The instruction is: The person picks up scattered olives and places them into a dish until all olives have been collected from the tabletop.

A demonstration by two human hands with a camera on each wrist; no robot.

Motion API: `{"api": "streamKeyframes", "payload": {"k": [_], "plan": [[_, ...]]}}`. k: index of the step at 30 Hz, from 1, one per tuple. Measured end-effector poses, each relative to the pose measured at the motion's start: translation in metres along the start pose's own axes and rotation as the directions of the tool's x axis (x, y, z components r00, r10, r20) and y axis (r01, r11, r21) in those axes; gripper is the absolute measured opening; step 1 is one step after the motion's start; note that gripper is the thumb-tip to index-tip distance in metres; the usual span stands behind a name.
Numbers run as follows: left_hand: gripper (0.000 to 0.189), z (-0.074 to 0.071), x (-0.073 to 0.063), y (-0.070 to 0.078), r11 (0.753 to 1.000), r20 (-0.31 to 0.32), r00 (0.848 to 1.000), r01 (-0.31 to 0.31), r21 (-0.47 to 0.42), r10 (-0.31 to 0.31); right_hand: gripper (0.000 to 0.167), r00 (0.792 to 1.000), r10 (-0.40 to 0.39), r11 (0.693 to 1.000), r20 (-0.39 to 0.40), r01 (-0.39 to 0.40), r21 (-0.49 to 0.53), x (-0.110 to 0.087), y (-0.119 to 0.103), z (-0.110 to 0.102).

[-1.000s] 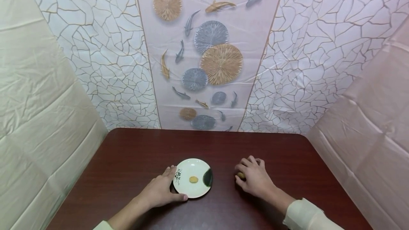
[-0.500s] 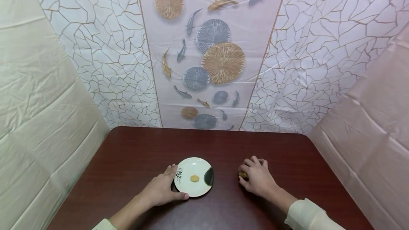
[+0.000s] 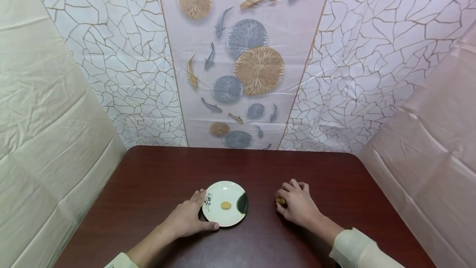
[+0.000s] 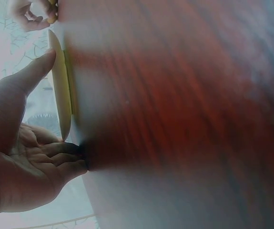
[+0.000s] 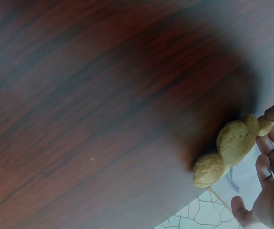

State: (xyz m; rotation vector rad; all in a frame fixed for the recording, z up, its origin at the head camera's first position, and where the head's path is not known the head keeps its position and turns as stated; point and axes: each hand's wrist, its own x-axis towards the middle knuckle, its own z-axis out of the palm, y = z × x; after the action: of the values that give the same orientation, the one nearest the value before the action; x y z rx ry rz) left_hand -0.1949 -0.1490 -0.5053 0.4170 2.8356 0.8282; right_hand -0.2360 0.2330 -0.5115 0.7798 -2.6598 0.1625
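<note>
A round white plate (image 3: 223,218) with a dark patch and a sprig pattern rests on the table. On it lies one flat yellow-brown, biscuit-like piece (image 3: 226,205). My left hand (image 3: 186,217) holds the plate's left side, with the thumb on the near rim and the fingers along the left edge. To the right of the plate, my right hand (image 3: 297,204) is low over the table, its thumb and fingers pinching a small biscuit-like piece (image 5: 265,125). Close by it in the right wrist view are several similar lumpy pieces (image 5: 233,142), mostly hidden under the hand from the head.
A dark reddish-brown table (image 3: 171,173) spreads under both hands. Behind it hangs a patterned cloth (image 3: 256,69) with fish and round leaves. Beige fabric panels (image 3: 427,135) close in both sides.
The left hand stays at the plate's edge. The right hand stays in nearly the same place, its fingers drawn slightly closer around the piece. The head view shifts slightly.
</note>
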Motion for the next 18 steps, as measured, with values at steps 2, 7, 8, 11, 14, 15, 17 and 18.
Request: {"api": "streamKeyframes", "payload": {"k": [2, 7, 8, 11, 14, 15, 17, 18], "plan": [[0.129, 0.0, 0.0, 0.0, 1.0, -0.001, 1.0, -0.001, 0.0, 0.001, 0.021, 1.0, -0.009, 1.0, -0.012, 0.008, -0.004, 0.001, -0.001, 0.0], [0.129, 0.0, 0.0, 0.0, 1.0, -0.001, 1.0, -0.002, 0.003, 0.002, 0.022, 1.0, -0.016, 1.0, -0.018, 0.016, -0.006, 0.003, -0.004, -0.001], [0.129, 0.0, 0.0, 0.0, 1.0, -0.002, 1.0, -0.002, 0.004, 0.002, 0.021, 1.0, -0.018, 1.0, -0.02, 0.018, -0.005, 0.003, -0.004, -0.002], [0.128, -0.001, 0.0, 0.0, 1.0, -0.003, 1.0, -0.003, 0.007, 0.003, 0.021, 0.999, -0.03, 1.0, -0.037, 0.03, 0.001, 0.005, -0.007, -0.002], [0.128, 0.0, 0.001, 0.0, 1.0, -0.004, 1.0, -0.007, 0.008, 0.007, 0.021, 0.997, -0.046, 0.999, -0.062, 0.047, 0.006, 0.007, -0.01, -0.003], [0.128, 0.0, 0.001, -0.001, 1.0, -0.004, 1.0, -0.007, 0.008, 0.007, 0.021, 0.996, -0.051, 0.999, -0.069, 0.052, 0.008, 0.008, -0.011, -0.004], [0.128, 0.0, 0.001, -0.001, 1.0, -0.005, 1.0, -0.007, 0.008, 0.007, 0.021, 0.995, -0.06, 0.998, -0.077, 0.061, 0.011, 0.009, -0.013, -0.004], [0.128, 0.0, 0.0, -0.001, 1.0, -0.004, 1.0, -0.005, 0.008, 0.005, 0.021, 0.995, -0.063, 0.998, -0.076, 0.064, 0.014, 0.01, -0.014, -0.004]]}}
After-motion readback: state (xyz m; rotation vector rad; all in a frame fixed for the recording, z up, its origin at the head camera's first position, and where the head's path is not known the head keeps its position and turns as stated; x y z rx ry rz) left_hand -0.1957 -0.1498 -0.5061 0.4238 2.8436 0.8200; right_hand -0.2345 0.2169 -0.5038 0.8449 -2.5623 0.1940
